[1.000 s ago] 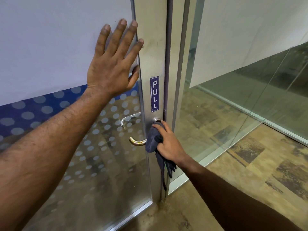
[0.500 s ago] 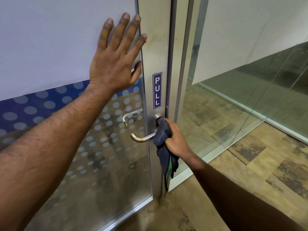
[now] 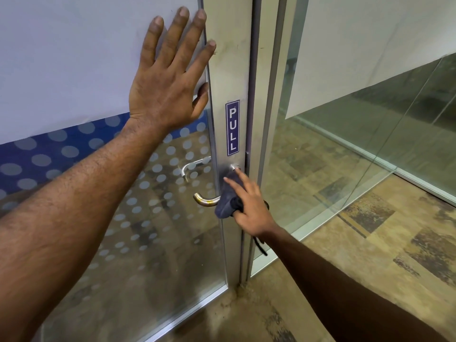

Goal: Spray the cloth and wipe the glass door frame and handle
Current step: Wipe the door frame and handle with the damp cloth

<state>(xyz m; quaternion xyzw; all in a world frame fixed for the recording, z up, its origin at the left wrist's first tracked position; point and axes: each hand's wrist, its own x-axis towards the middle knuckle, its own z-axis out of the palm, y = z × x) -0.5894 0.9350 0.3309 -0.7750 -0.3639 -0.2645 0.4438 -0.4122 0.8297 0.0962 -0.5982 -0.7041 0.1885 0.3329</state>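
Two bare forearms are showing in the head view — no sleeves, no watch, no rings, no gloves. Left hand (image 3: 167, 77): broad, short trimmed nails, knuckle creases plain, fine dark hair running along the forearm toward the wrist. Right hand (image 3: 251, 206): slimmer-looking from this angle, forearm lying in shadow — hair and detail there are too dim to be telling.

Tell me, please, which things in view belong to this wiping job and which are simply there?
Part of the job:
- dark cloth, pressed against the frame by the right hand
- metal door frame
- lever handle
- left hand, flat on the glass

Just there:
- PULL sign
- dotted film
- patterned floor
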